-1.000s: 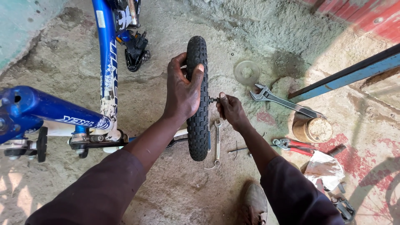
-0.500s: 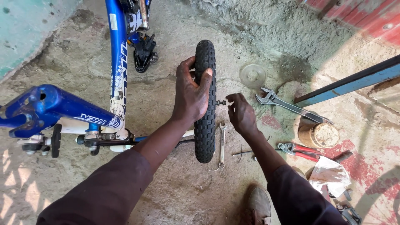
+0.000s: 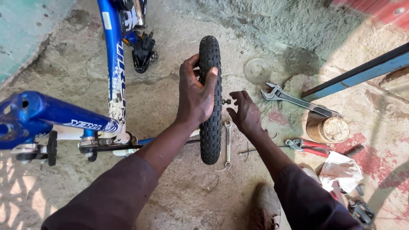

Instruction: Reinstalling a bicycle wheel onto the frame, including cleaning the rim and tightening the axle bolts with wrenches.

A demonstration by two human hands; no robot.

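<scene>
A small black knobby bicycle wheel (image 3: 210, 127) stands upright on edge on the concrete floor. My left hand (image 3: 197, 93) wraps over the top of its tyre and holds it. My right hand (image 3: 246, 113) hovers just right of the wheel with fingers spread, a little apart from the axle end (image 3: 226, 102) that sticks out of the hub. A slim silver spanner (image 3: 228, 145) lies on the floor below that hand. The blue bicycle frame (image 3: 114, 72) lies on the left.
An adjustable wrench (image 3: 294, 100) lies right of the wheel, with a clear round disc (image 3: 257, 70) above it. A dusty tin (image 3: 327, 129), red-handled pliers (image 3: 309, 147) and a crumpled white rag (image 3: 341, 169) sit at the right. A blue bar (image 3: 362, 72) slants across the upper right. My shoe (image 3: 267, 206) is below.
My right hand has come off the axle end and opened, drawing slightly right. My left hand keeps its hold on the tyre. The view shifted so the bicycle sits further right.
</scene>
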